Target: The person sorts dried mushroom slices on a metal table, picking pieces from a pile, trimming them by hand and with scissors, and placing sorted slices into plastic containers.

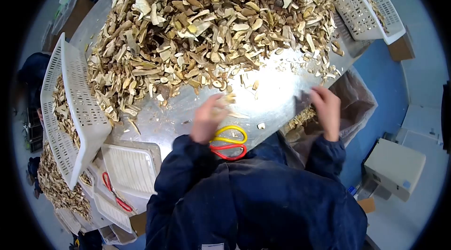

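Note:
A large heap of dried, sliced pieces (211,29) covers the far part of the metal table (178,118). My left hand (208,117) is at the near side of the heap, its fingers closed around a pale slice (229,98). Just below and right of it lie scissors with one yellow and one red handle loop (229,143); their blades are hidden. My right hand (326,110) hovers near the table's right edge, over a lined container (361,104) with pieces inside. Its fingers are bent together, and what they hold, if anything, is too small to tell.
White perforated baskets with pieces stand left (84,104) and at the upper right (352,3). A shallow white tray (129,167) and red-handled scissors (115,193) lie at lower left. A person in dark clothing (35,69) is at far left.

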Available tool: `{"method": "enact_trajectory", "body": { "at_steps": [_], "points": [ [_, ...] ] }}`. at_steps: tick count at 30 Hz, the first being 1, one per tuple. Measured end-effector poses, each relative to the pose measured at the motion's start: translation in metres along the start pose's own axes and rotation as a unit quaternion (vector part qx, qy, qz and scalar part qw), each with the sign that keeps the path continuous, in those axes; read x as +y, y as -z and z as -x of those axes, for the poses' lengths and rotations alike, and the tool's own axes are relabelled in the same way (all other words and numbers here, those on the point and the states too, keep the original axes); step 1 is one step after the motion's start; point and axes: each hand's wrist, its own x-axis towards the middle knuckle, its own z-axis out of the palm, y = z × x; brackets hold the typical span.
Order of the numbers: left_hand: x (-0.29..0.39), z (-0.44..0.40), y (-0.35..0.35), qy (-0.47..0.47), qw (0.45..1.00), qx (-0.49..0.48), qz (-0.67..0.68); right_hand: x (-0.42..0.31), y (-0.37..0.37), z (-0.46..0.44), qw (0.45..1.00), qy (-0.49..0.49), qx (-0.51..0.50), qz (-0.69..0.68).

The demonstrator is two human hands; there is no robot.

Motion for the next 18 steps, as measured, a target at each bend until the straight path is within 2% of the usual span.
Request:
{"method": "enact_trajectory", "body": {
  "at_steps": [2,3,4,5,6,7,10,11,14,16,17,18],
  "points": [
    [0.021,-0.013,-0.02,-0.01,0.999,0.022,0.036,-0.023,-0.044,-0.014,0.989,-0.017,-0.132,-0.065],
    [0.028,-0.017,-0.022,-0.015,0.998,0.033,0.055,-0.025,-0.067,-0.015,0.99,0.056,-0.123,-0.048],
    [0.036,-0.019,-0.016,0.09,0.979,0.002,0.182,-0.035,-0.079,-0.018,0.986,0.083,-0.139,-0.043],
    [0.046,-0.017,-0.006,0.195,0.932,-0.028,0.305,-0.044,-0.089,-0.017,0.987,0.103,-0.121,0.005],
    [0.049,-0.013,0.001,0.297,0.856,-0.056,0.42,-0.052,-0.094,-0.017,0.983,0.109,-0.139,0.05],
    [0.032,-0.005,0.004,0.298,0.812,-0.084,0.495,-0.054,-0.1,-0.017,0.982,0.117,-0.135,0.067],
    [0.025,0.012,0.011,0.381,0.638,-0.06,0.666,-0.045,-0.113,-0.024,0.981,0.141,-0.117,0.062],
    [0.022,0.018,0.009,0.389,0.599,-0.053,0.698,-0.039,-0.111,-0.029,0.981,0.122,-0.148,0.033],
    [0.02,0.032,-0.005,0.362,0.659,-0.068,0.656,-0.047,-0.088,-0.027,0.969,-0.02,-0.221,-0.114],
    [0.033,0.024,-0.006,0.376,0.602,-0.11,0.696,-0.054,-0.079,-0.011,0.922,0.006,-0.285,-0.262],
    [0.039,0.021,-0.007,0.381,0.573,-0.13,0.714,-0.063,-0.065,-0.002,0.883,-0.071,-0.369,-0.282],
    [0.04,0.022,-0.01,0.372,0.586,-0.15,0.704,-0.063,-0.062,0.008,0.874,-0.073,-0.377,-0.298]
  ]
}}
